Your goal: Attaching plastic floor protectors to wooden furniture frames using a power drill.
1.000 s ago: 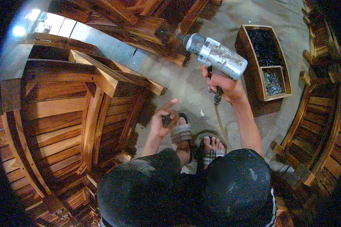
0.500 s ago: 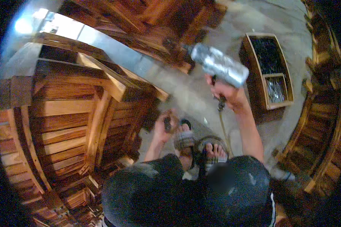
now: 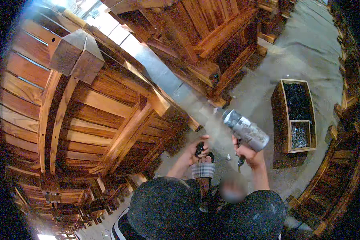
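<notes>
My right hand (image 3: pixel 250 155) is wrapped round the grip of a grey air driver (image 3: pixel 250 130), whose nose points away to the far left. A hose fitting (image 3: pixel 241 161) hangs under the grip. In my left hand (image 3: pixel 194 154), palm up with fingers partly curled, lie several small black pieces (image 3: pixel 200 149); their exact kind cannot be made out. Ahead of the driver's nose stands a wooden furniture frame (image 3: pixel 212 76), apart from it. A slatted wooden piece (image 3: pixel 104 132) stands on my left, near the left hand.
On the floor to my right is a wooden box (image 3: pixel 282 120) with black pieces in its large compartment and shiny metal pieces in the small one. More slatted woodwork (image 3: pixel 328 180) lines the right side. My sandalled foot (image 3: pixel 204 170) is below the left hand.
The view has shifted, so the box and both hands appear lower and the woodwork at the left and ahead shows more fully. Both hands keep hold of what they had.
</notes>
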A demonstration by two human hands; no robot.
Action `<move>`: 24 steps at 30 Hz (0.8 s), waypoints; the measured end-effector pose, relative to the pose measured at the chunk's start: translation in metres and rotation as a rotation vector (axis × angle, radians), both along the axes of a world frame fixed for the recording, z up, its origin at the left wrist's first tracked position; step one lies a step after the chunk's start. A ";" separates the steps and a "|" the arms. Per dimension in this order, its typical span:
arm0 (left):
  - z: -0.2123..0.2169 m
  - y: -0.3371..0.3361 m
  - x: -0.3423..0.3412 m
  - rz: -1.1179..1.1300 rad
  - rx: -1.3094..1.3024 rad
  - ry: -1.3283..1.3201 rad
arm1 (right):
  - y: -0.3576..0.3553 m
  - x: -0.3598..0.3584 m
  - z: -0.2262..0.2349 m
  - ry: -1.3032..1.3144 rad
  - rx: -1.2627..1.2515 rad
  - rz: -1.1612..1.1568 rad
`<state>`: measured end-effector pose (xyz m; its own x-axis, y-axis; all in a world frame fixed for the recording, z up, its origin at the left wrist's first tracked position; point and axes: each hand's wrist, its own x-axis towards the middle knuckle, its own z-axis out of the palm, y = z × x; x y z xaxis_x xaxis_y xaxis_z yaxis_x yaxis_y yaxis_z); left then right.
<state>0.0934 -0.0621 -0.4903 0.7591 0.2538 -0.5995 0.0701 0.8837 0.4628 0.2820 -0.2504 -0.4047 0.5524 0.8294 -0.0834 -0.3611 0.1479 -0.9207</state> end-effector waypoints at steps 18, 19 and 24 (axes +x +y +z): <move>0.001 0.008 -0.034 0.139 0.339 0.141 | -0.002 -0.065 -0.004 -0.185 -0.136 0.288; 0.039 -0.005 0.001 0.177 0.023 0.138 | -0.007 -0.054 -0.006 -0.352 -0.143 0.251; 0.058 -0.010 0.011 0.132 -0.022 0.059 | -0.030 -0.068 -0.048 -0.424 -0.202 -0.070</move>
